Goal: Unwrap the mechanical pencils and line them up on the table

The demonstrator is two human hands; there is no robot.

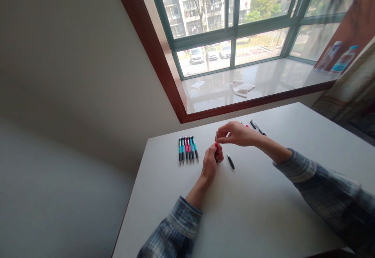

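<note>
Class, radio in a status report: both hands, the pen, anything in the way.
Left hand grips red pen upright. Right hand pinches its tip. Black pen part lies just right of the hands. Pen row to the left, apart.

Both arms wear a long-sleeved plaid shirt in muted blue-grey, crossed by paler and darker check lines. The left sleeve (172,230) ends in a buttoned-looking cuff of lighter check, sitting short of the wrist so the forearm shows beyond it. The right sleeve (325,187) is fuller and creased, its cuff turned loosely near the mid-forearm, the fabric darkening toward the near right edge. The left hand (211,162) and the right hand (238,133) are bare, without gloves; any rings or a watch cannot be made out.
</note>
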